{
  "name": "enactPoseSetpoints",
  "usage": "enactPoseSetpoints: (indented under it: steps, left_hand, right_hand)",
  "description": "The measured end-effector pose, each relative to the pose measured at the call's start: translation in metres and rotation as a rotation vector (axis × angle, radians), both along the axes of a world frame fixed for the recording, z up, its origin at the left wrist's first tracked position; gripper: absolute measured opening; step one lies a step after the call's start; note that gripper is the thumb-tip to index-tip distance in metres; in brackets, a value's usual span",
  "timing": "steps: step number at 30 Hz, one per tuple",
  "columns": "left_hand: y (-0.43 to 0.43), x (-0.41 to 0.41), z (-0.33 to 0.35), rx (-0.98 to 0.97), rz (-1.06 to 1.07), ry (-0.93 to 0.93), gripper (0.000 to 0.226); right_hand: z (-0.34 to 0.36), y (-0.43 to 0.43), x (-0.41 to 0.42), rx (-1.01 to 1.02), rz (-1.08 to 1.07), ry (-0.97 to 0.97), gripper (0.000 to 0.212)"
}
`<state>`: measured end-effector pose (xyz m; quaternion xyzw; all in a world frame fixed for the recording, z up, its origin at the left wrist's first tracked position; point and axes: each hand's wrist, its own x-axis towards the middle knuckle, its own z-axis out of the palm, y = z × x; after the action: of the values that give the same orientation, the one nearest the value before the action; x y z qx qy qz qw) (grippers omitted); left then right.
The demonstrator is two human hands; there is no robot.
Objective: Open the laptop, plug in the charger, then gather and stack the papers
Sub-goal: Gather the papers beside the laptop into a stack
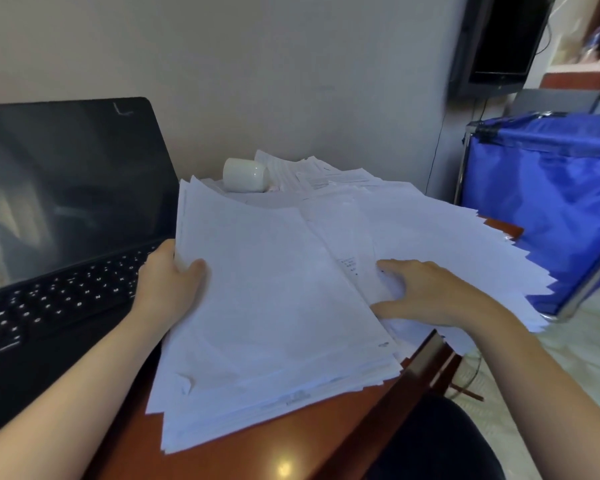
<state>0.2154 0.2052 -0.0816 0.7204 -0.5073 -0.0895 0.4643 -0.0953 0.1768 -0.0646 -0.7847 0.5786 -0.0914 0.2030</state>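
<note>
Gripping the left edge of a thick stack of papers (274, 306), the left hand (167, 282) shows only its thumb, which lies curled on the top sheet; its fingers are hidden underneath. The stack is tilted above the reddish worktop (257, 455), beside the open laptop (66, 202), and covers the laptop's right edge. The laptop screen is dark and the frame cuts off its left part. The right hand (430, 292) lies open, fingers straight and spread, on loose sheets (447, 230) fanned out to the right, their far corners overhanging the worktop. Print on the sheets is too blurred to read. A white cup (246, 174) lies on its side on more paper by the wall. A blue fabric bin (551, 202) stands to the right, partly cut off
</note>
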Motion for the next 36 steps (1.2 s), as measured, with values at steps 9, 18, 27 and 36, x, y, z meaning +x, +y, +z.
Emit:
enactPoseSetpoints:
  steps: [9,18,27,36]
  left_hand:
    - [0.001,0.0,-0.002,0.007,0.013,-0.006,0.02]
    - [0.002,0.0,-0.002,-0.069,0.024,0.073,0.009]
    - [-0.004,0.006,-0.003,-0.113,0.122,0.222,0.018]
    - [-0.006,0.005,-0.003,-0.002,0.046,0.223,0.032]
  right_hand:
    - [-0.026,-0.012,-0.002,-0.404,-0.116,0.105,0.023]
    - [-0.024,-0.02,0.011,-0.795,-0.186,-0.279,0.038]
    - [-0.013,0.039,0.093,-0.507,0.38,-0.213,0.046]
    - [-0.017,-0.012,0.062,-0.183,0.186,-0.41,0.038]
